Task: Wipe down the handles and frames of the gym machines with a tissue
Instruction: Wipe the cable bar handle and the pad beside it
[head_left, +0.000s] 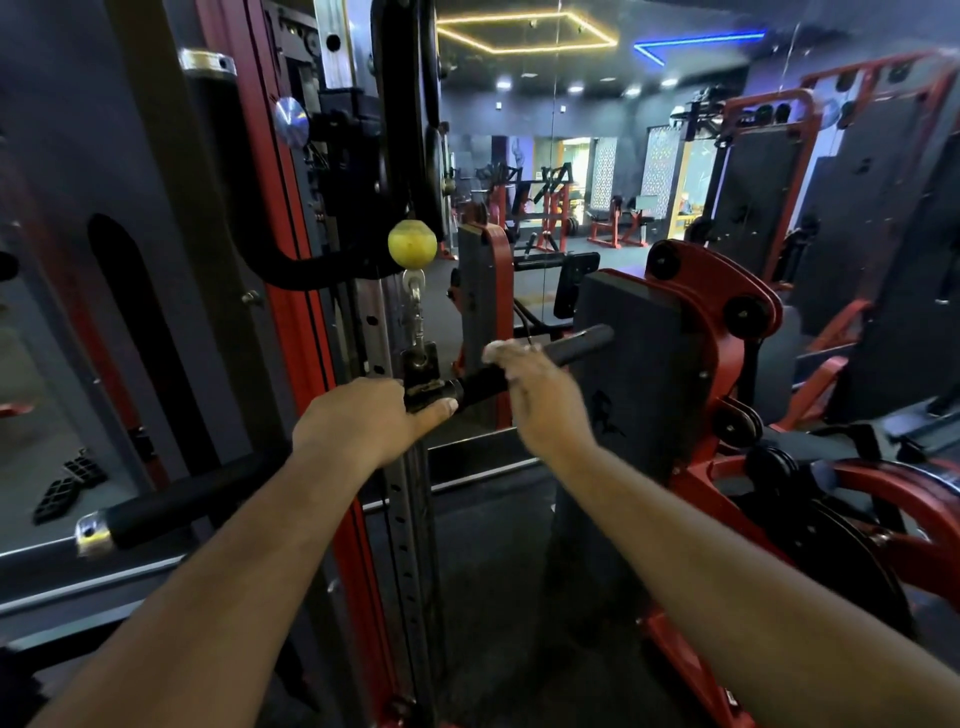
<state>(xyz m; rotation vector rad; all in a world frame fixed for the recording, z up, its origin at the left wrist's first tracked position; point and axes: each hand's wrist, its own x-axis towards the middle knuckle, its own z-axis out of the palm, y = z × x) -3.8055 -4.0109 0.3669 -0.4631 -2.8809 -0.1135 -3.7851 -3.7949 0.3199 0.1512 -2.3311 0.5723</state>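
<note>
Both forearms reach forward from the bottom edge toward a black bar handle (524, 371) that hangs at the middle of the view, slanting up toward 2 o'clock. The left hand (369, 418) grips the handle's near end, fingers curled round it with the thumb lying along the bar beside the metal collar. The right hand (540, 400), blurred, is wrapped over the middle of the bar just to the right of the left hand, with a white tissue (501, 353) bunched under its fingers against the handle. The handle hangs by a metal clip (415, 317) below a yellow ball (412, 244) on the cable, at 11 o'clock from the hands. Just left of that stands the red upright frame (301, 291) of the machine. A second black grip with a chrome end (171, 506) juts out at 8 o'clock. At 3 o'clock stands a red machine (727, 332) with a dark grey pad (639, 364). Mirrors behind show more gym equipment.
</note>
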